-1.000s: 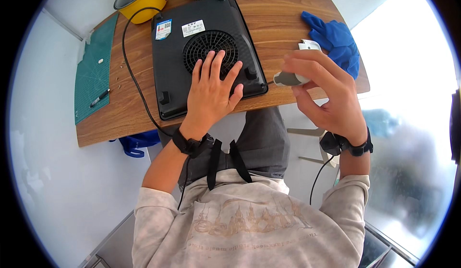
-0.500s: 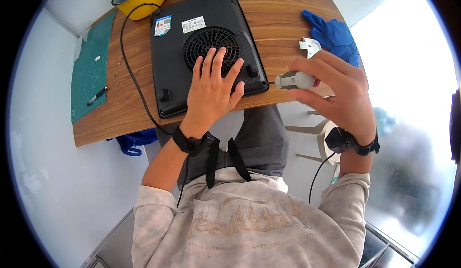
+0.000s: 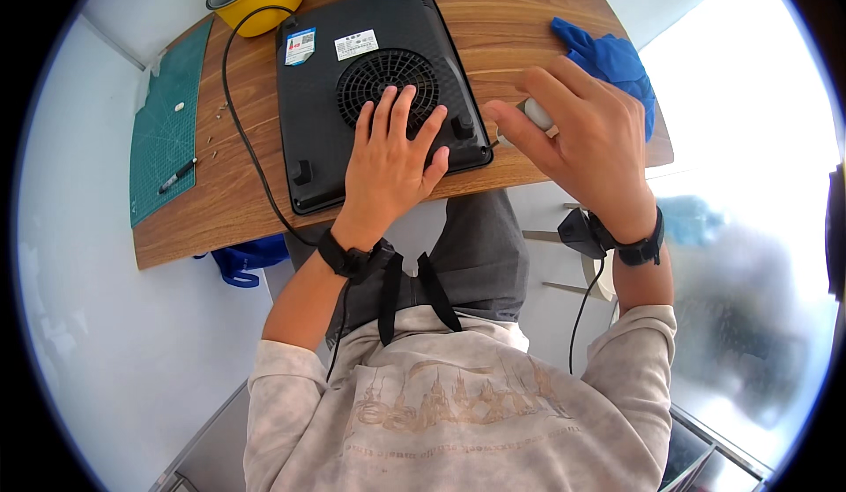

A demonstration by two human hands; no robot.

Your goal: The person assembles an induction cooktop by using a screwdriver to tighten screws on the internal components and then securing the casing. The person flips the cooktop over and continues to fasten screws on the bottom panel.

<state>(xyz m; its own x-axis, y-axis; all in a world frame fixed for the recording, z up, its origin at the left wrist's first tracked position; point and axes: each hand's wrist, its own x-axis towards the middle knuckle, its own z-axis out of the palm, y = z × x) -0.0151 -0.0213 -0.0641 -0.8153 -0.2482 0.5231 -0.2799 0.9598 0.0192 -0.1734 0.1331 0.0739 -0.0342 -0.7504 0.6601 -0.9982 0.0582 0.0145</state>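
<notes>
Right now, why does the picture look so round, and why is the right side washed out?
Head view: the fisheye lens bends the wooden table's edge and leaves a dark circular rim; bright glare whitens the floor at right; the black upturned cooker and left hand stay sharp and evenly lit.

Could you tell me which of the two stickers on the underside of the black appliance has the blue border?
It is the sticker nearest the corner, beside the cord's entry. The other sticker, to its right above the round fan grille, is plain white.

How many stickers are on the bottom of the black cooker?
2. Both stickers sit on the upside-down black cooker, far from the left hand: a coloured sticker at its far left corner and a white sticker right beside it. The hand may hide others.
</notes>
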